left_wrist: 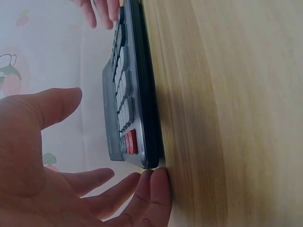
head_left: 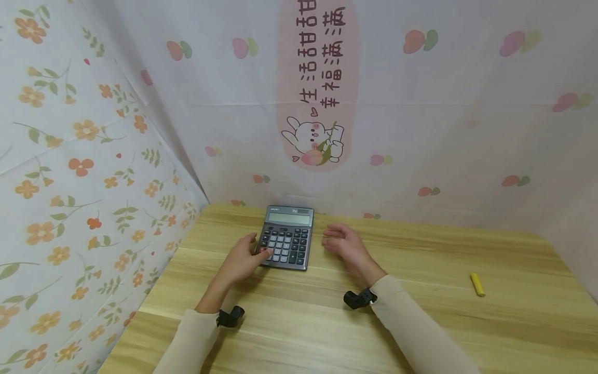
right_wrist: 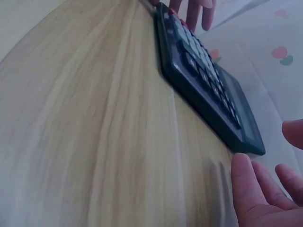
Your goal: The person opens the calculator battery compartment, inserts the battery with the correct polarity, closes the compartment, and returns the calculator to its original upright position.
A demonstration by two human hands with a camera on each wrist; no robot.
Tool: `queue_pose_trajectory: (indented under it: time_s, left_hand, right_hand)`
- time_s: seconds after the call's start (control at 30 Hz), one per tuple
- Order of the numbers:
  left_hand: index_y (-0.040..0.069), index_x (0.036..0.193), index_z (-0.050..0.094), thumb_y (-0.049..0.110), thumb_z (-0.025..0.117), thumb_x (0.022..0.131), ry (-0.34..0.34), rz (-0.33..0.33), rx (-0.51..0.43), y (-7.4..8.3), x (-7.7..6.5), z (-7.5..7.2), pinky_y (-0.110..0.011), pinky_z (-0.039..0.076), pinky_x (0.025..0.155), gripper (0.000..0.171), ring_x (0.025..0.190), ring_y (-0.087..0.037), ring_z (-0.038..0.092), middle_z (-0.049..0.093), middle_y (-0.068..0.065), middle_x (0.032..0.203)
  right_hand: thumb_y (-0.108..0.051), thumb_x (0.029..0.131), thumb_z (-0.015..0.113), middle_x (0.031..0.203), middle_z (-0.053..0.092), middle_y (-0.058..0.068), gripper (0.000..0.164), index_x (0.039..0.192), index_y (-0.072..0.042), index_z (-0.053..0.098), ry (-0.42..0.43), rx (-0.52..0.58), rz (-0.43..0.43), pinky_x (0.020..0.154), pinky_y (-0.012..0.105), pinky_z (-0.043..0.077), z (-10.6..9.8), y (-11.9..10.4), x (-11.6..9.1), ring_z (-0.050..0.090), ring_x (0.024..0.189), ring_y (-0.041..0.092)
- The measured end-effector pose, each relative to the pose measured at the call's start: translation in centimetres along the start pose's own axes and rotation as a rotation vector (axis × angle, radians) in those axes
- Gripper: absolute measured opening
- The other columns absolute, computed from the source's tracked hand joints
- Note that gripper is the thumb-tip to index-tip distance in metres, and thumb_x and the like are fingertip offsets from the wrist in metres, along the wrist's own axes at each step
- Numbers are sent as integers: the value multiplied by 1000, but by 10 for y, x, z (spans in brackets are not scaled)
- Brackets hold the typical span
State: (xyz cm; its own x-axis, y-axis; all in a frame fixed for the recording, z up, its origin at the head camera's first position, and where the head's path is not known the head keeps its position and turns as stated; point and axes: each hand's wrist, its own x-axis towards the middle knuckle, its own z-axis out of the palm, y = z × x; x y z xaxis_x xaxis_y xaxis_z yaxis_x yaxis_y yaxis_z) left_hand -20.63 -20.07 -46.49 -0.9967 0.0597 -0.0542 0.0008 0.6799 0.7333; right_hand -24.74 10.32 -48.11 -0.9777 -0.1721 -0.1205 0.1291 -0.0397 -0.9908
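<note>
A dark grey calculator (head_left: 291, 232) lies face up near the back of the wooden table, its display toward the wall. My left hand (head_left: 240, 259) is at its left edge. In the left wrist view, the fingertips (left_wrist: 161, 182) come right up to the calculator's side by a red key (left_wrist: 131, 142), while the thumb (left_wrist: 61, 104) is raised and apart from the keys. On the other side, my right hand (head_left: 349, 250) is beside the calculator with relaxed fingers and nothing in them. The right wrist view shows its fingertips (right_wrist: 242, 165) close to the display-end corner.
A small yellow cylinder (head_left: 477, 285) lies far to the right on the table (head_left: 420, 280). Behind the table hangs a white cloth (head_left: 224, 119) with a rabbit print, and a flowered cloth (head_left: 100, 171) closes off the left side. Each wrist wears a black camera mount (head_left: 230, 316).
</note>
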Motion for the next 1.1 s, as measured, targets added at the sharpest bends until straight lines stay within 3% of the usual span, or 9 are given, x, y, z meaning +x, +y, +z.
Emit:
queue_pose_trajectory:
  time_s: [0.3,0.6,0.77,0.87,1.0,1.1]
  left_hand:
    - [-13,162,40,36,73,104,-2,-7,-10,0,0,1,-67,41,118,83,147,-52,50,51,-35,159]
    - [-17,158,43,36,72,102,-6,7,9,0,4,3,-68,42,117,83,145,-52,52,56,-35,153]
    - [-18,148,55,43,72,101,18,58,58,-14,14,7,-66,50,108,79,130,-50,62,65,-35,139]
    - [-14,136,66,48,70,101,35,104,103,-20,19,9,-60,56,97,71,114,-44,65,70,-29,124]
    - [-8,135,70,42,70,102,17,88,98,-8,12,6,-58,54,94,60,107,-38,62,69,-24,120]
    - [-11,144,65,37,71,102,-4,34,98,2,7,3,-60,52,100,64,113,-39,62,66,-26,128]
  right_hand:
    - [11,102,61,153,53,39,61,159,17,40,4,62,41,108,49,56,20,-3,9,59,137,52]
    - [11,102,57,155,51,37,60,160,16,40,-9,82,108,101,47,60,29,2,10,61,134,47]
    - [11,103,56,156,50,37,58,159,17,41,-10,64,115,99,48,61,32,1,8,60,136,46]
    - [10,104,56,157,50,36,58,159,16,42,-13,54,127,99,48,61,34,-2,6,59,138,46]
    - [9,105,55,156,51,35,55,158,16,45,-18,38,133,99,48,61,36,-4,5,60,136,44]
    - [8,105,53,154,53,34,50,154,16,50,-26,20,130,98,48,61,37,-5,5,63,132,41]
